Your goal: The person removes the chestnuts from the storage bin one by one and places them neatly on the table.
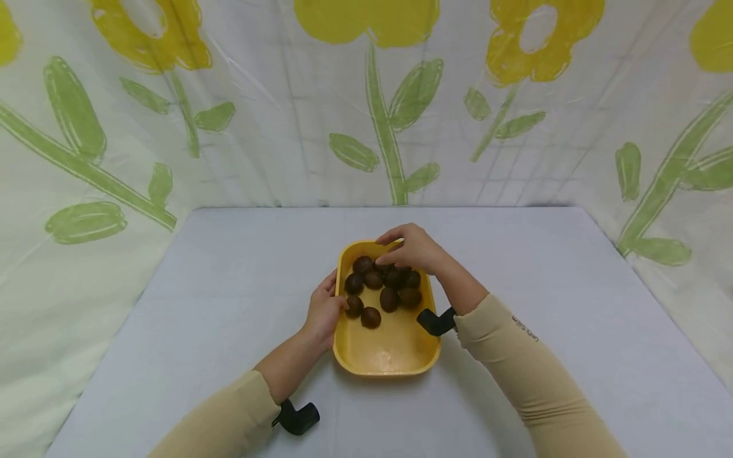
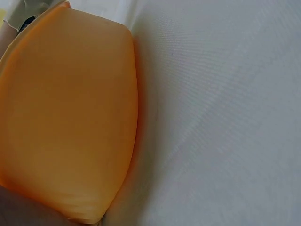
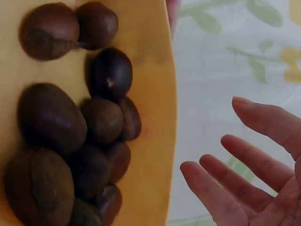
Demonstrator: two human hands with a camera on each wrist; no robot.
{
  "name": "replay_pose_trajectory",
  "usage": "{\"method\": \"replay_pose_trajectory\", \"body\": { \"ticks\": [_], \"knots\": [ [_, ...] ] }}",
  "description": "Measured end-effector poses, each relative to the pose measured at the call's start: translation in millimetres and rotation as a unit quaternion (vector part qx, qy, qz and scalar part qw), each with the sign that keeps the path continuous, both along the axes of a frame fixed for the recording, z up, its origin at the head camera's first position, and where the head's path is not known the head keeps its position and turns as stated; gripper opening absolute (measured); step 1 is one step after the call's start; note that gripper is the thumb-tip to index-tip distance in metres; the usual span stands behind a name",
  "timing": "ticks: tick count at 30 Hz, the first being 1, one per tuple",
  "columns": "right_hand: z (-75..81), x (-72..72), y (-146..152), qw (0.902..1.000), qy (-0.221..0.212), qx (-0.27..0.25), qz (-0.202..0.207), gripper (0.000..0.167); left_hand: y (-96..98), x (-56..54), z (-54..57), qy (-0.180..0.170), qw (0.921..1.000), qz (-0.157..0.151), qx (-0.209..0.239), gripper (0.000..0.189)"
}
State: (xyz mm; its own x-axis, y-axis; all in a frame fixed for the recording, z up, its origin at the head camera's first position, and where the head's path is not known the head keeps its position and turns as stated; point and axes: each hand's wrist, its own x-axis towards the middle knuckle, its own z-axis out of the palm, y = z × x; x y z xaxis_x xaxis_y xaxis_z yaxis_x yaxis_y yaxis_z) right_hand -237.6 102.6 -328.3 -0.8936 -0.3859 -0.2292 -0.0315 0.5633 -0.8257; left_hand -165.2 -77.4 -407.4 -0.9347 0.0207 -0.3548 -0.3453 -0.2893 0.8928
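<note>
A yellow plastic tray (image 1: 386,353) with rounded corners holds several brown chestnuts (image 1: 371,317), most of them gathered in its far half. My left hand (image 1: 322,313) grips the tray's left wall, thumb over the rim and the other fingers mostly hidden outside. Over the far right end of the tray is my right hand (image 1: 418,249), its fingers extended above the chestnuts. In the right wrist view the fingers of this hand (image 3: 263,183) are spread, with nothing between them. The left wrist view is mostly filled by the tray's outer wall (image 2: 70,103).
The tray is over a table with a white cloth (image 1: 240,305). Behind it hangs a pale curtain (image 1: 258,146) printed with yellow flowers and green leaves. A black wrist camera (image 1: 436,322) overlaps the tray's right rim in the head view; another camera (image 1: 299,420) sits below the left wrist.
</note>
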Motion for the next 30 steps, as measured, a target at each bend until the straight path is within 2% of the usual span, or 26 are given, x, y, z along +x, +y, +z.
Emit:
{"method": "replay_pose_trajectory", "body": {
  "ticks": [3,11,22,30],
  "knots": [
    [-5.8,1.3,-9.0,1.0000,-0.004,0.002,0.008,0.046,-0.4,0.3,-0.8,0.007,1.0000,-0.006,0.001,0.076],
    [-22.7,4.3,-26.5,0.9980,-0.002,0.012,0.061,0.044,-0.3,0.6,-1.9,0.024,0.9997,-0.008,0.004,0.076],
    [-40.2,6.4,-42.3,0.9946,0.039,0.053,0.080,0.035,-0.4,0.7,-2.1,0.030,0.9996,-0.003,-0.003,0.078],
    [-47.3,9.6,-47.6,0.9919,0.056,0.086,0.075,0.031,-1.5,0.0,-2.0,0.026,0.9997,-0.002,-0.002,0.078]
  ]
}}
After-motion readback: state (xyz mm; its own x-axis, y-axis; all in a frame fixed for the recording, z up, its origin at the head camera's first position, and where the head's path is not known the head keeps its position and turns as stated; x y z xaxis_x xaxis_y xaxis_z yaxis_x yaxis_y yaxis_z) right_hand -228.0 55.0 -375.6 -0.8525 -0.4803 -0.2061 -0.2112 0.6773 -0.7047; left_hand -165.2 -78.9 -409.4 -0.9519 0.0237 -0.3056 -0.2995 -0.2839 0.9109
